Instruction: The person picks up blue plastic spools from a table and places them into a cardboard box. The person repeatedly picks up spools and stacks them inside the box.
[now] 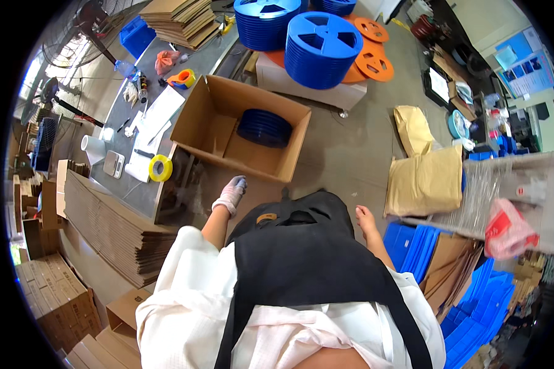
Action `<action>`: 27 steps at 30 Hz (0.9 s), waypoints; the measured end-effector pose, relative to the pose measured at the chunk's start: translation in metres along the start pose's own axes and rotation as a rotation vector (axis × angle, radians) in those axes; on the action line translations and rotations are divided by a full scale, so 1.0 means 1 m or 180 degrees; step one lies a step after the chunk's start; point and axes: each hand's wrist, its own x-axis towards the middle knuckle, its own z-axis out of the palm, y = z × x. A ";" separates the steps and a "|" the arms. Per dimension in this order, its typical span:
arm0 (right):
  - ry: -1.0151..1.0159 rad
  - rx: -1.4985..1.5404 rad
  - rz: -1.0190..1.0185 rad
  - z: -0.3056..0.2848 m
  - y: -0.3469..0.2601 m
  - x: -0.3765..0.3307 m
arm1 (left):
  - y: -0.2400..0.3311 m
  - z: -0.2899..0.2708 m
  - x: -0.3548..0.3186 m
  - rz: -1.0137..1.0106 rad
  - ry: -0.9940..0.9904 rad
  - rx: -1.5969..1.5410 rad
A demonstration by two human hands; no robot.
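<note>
In the head view, an open cardboard box point(194, 117) lies just ahead of the gloved left hand point(230, 195), whose fingertips come close to its near wall; I cannot tell whether they touch. That hand looks slack and empty, its fingers loosely extended. The bare right hand point(365, 220) hangs well apart from the box, fingers bent inward; how far closed, I cannot tell. The box's mouth faces up, and its long axis runs left to right, slanting nearer the person at the right end, where blue reels point(264, 128) lie inside. Left of it, the grey tabletop point(143, 195) carries papers point(157, 120), a yellow tape roll point(160, 168) and a small scale point(113, 164). Beyond the box, more blue reels stand stacked near flat orange reels point(374, 64), and brown paper sacks point(421, 184) sit to the right
</note>
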 end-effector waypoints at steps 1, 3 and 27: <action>-0.0129 -0.0128 0.0127 -0.004 -0.019 0.027 | 0.014 0.007 0.010 0.0148 0.0018 -0.0022; -0.0333 -0.0383 0.0337 -0.016 -0.054 0.081 | 0.025 0.016 0.022 -0.0005 0.0148 0.0097; -0.2883 -0.7552 -0.2436 0.092 -0.573 0.482 | 0.006 0.273 -0.098 -0.2423 0.1029 -0.0324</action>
